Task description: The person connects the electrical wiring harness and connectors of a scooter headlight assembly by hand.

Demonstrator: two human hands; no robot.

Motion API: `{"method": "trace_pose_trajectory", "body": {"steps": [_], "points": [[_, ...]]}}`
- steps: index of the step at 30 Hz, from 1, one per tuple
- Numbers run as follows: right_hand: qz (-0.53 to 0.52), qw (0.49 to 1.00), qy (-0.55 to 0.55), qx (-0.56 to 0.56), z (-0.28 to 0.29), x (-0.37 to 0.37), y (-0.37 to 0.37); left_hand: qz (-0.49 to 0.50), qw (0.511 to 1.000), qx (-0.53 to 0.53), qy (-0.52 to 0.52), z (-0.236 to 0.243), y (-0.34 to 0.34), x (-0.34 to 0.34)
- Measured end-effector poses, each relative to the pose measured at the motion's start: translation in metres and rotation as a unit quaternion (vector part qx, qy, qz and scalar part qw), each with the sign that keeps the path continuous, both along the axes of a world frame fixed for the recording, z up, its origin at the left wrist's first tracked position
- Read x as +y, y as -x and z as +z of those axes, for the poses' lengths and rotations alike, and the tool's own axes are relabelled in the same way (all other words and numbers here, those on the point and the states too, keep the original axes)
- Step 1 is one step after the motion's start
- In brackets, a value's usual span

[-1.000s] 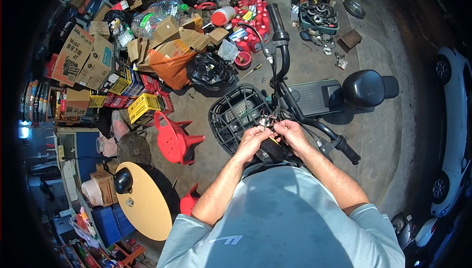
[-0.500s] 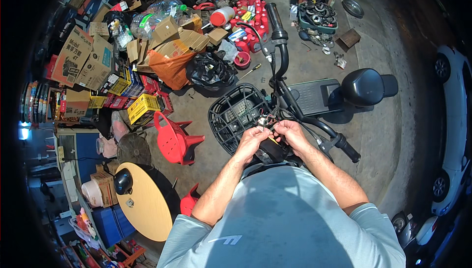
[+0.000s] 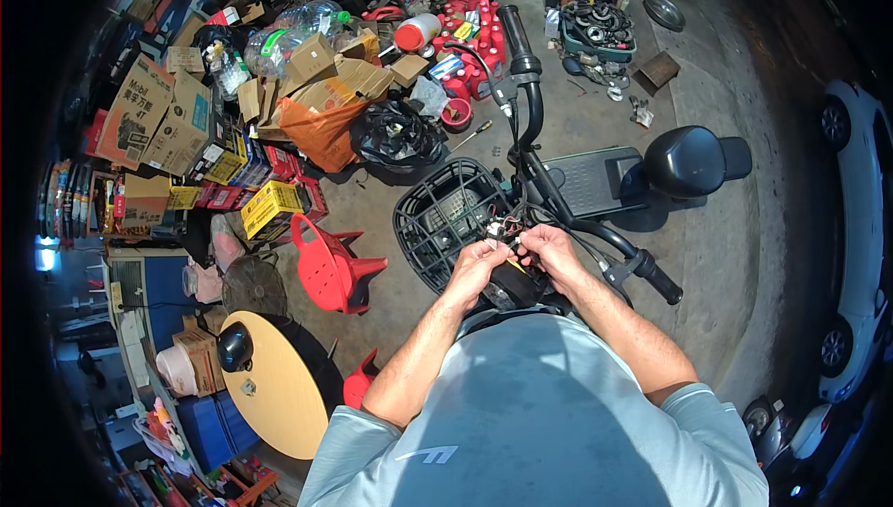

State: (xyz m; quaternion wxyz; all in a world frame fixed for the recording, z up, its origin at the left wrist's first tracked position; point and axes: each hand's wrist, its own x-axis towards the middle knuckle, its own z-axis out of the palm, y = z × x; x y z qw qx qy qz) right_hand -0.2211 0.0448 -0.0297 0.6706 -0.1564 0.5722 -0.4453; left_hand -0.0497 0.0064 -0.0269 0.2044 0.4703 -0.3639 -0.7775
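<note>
Both hands are close together at the front of an electric scooter, between its black handlebar [image 3: 558, 202] and my body. Thin wires with small white connectors [image 3: 503, 226] come out just beyond my fingertips. My left hand [image 3: 473, 271] pinches a wire at the left of this bundle. My right hand [image 3: 553, 253] has thumb and fingers pressed together on a wire beside it. The wire ends between the fingers are too small to make out. Under the hands is a dark rounded headlight housing [image 3: 510, 287]. A black basket [image 3: 419, 219] is fixed to the left of the wires.
A red plastic chair [image 3: 326, 270] and a round wooden table [image 3: 279, 395] stand at the left. Cardboard boxes [image 3: 181, 126], a black rubbish bag [image 3: 395, 135] and red bottles [image 3: 479, 33] are piled far left. The scooter seat [image 3: 686, 161] lies right; a white car [image 3: 851, 228] is parked beyond.
My hands stay at the wires with only slight finger movement. The view has shifted very slightly; the scooter and surroundings otherwise look the same.
</note>
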Motion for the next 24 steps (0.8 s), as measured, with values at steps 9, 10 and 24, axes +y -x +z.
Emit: {"method": "trace_pose_trajectory", "body": {"steps": [9,10,24], "points": [[0.009,1.0,0.003,0.0,-0.007,0.001,0.001,0.005,1.0,-0.005,0.014,0.002,0.003,0.0],[0.003,1.0,0.005,-0.007,-0.006,0.001,0.001,0.006,1.0,-0.005,0.014,0.001,0.003,0.0],[0.001,0.999,0.044,-0.013,-0.001,0.001,0.001,-0.005,1.0,0.02,-0.009,-0.005,0.001,0.0]]}}
